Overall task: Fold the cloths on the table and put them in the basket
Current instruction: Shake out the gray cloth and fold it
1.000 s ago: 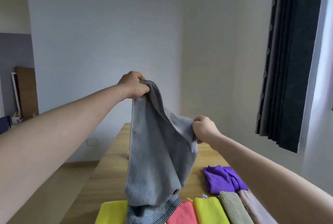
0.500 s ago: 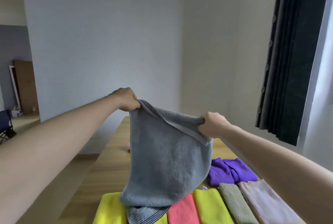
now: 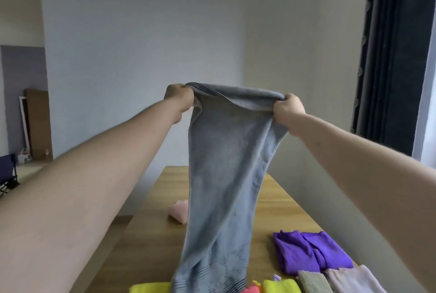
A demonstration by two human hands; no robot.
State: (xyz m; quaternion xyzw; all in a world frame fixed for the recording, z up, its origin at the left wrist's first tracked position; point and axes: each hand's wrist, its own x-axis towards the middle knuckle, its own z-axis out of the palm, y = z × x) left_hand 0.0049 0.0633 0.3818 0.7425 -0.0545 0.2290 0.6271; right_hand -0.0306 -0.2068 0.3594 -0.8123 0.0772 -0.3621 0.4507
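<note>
Soft, dim daylight comes from the window point(image 3: 428, 104) at the right edge. The shadows are weak and there is no glare. The wide lens stretches both forearms near the edges, and the picture is slightly soft.

Dark curtain point(image 3: 396, 57), leaning wooden board point(image 3: 39, 125)

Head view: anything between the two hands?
Only the grey towel: its top edge spans from left hand to right hand, both gripping it, the rest hanging toward the table.
</note>
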